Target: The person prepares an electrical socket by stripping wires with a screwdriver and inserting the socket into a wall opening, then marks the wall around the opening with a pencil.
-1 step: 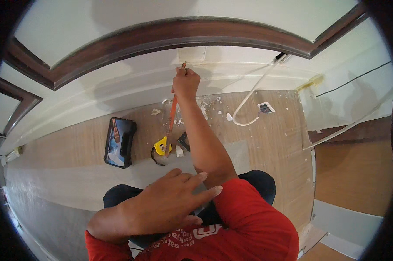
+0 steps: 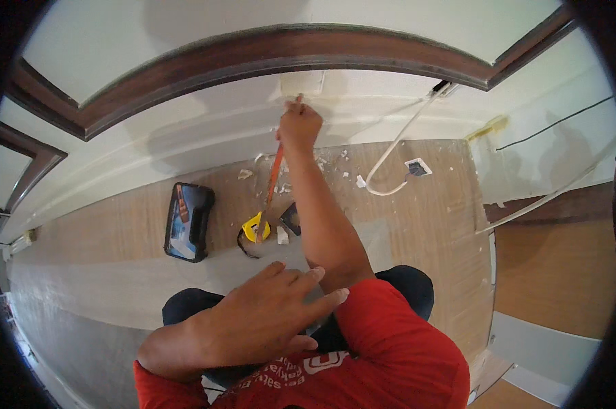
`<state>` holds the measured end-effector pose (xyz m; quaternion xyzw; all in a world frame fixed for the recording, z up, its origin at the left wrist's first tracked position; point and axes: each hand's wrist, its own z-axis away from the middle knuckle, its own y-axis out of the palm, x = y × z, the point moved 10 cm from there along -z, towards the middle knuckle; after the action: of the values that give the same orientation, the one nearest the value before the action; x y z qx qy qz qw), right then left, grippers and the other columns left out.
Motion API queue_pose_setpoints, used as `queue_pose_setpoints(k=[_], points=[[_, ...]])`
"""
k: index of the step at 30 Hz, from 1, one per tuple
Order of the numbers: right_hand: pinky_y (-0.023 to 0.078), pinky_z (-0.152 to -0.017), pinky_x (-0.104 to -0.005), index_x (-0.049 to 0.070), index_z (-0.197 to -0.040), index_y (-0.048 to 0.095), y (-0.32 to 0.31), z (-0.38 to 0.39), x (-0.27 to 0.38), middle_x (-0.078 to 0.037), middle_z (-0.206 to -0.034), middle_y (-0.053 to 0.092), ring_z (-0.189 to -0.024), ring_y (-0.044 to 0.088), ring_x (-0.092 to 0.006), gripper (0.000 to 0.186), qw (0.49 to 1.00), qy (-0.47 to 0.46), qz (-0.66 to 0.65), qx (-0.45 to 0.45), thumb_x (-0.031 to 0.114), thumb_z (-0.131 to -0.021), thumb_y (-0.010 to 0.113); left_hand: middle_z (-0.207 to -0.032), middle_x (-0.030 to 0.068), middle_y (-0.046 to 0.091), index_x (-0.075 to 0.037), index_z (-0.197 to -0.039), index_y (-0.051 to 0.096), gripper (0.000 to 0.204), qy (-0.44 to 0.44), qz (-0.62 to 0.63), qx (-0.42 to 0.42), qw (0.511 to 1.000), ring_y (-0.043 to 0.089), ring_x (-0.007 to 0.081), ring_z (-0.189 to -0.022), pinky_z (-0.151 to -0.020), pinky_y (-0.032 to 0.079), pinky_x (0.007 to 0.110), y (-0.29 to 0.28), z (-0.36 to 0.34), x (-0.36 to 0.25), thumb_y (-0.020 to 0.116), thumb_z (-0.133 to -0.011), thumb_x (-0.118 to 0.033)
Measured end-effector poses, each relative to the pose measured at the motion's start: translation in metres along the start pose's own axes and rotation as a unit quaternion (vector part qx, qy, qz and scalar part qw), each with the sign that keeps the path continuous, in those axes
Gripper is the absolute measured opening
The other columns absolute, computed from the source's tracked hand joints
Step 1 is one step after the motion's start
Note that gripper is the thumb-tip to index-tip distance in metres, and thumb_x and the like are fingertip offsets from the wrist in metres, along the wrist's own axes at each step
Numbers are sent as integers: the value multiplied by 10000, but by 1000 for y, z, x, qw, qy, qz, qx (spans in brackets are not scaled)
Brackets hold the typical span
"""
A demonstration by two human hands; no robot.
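Stretched forward to the low white wall, my right hand [image 2: 301,127] is closed around a long, thin orange strip [image 2: 273,178], which looks like a blade. The strip slants down from the fist, and its lower end overlaps a yellow tape measure [image 2: 252,227] on the floor. Just above the fingertips, the wall carries a pale rectangular patch [image 2: 302,83]. My left hand [image 2: 274,310] hovers over my lap, its fingers spread and holding nothing. Beside the tape measure lie a small black square piece [image 2: 291,219] and a whitish chip [image 2: 282,236].
A black tool case [image 2: 188,222] with a picture on its lid lies left of the tape measure. White debris [image 2: 321,163] is scattered along the wall. A white cable [image 2: 389,151] loops down to a floor box [image 2: 417,167]. Dark wooden trim [image 2: 308,48] crosses above.
My right hand has shifted slightly right along the wall, and the strip's upper part has swung with it. The left hand stays where it was.
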<state>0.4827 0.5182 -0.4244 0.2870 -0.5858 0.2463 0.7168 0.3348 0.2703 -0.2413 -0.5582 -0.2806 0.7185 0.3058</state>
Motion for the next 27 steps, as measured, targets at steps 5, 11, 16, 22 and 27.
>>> queue_pose_setpoints(k=[5, 11, 16, 22, 27], points=[[397, -356, -313, -55, -837, 645, 14, -2, -10, -41, -519, 498, -355, 477, -157, 281, 998, -51, 33, 28, 173, -966, 542, -1403, 222, 466, -137, -1424, 469, 696, 10, 14, -1, 1000, 526, 433, -1206, -1054, 407, 506, 2, -5, -4, 740, -829, -376], [389, -348, -311, -62, -889, 656, 9, -1, -10, -44, -522, 507, -352, 484, -156, 262, 999, -28, 8, 29, 155, -968, 533, -1415, 222, 459, -143, -1444, 453, 722, 6, -8, 15, 1000, 523, 434, -1204, -1053, 407, 502, 5, -7, -2, 738, -828, -391], [386, -342, -311, -56, -858, 644, 13, 7, -6, -42, -524, 507, -352, 480, -151, 264, 999, -5, -15, 47, 149, -968, 519, -1418, 218, 458, -145, -1445, 452, 721, 5, -4, 5, 1000, 517, 417, -1216, -1053, 405, 493, 2, -6, -4, 737, -831, -393], [404, -344, -336, -23, -677, 544, 1, -2, -5, -55, -509, 506, -360, 498, -174, 344, 998, 6, -50, 33, 150, -973, 513, -1430, 225, 450, -142, -1441, 450, 725, 14, -2, 21, 1000, 511, 418, -1224, -1060, 397, 493, 7, -8, -7, 740, -826, -392], [406, -338, -339, -25, -675, 553, 3, 0, -4, -67, -519, 527, -356, 506, -176, 338, 999, -9, -21, 37, 148, -964, 525, -1414, 257, 456, -127, -1437, 449, 719, 19, -1, 7, 1000, 527, 421, -1211, -1061, 396, 484, 5, -11, -11, 738, -829, -379]])
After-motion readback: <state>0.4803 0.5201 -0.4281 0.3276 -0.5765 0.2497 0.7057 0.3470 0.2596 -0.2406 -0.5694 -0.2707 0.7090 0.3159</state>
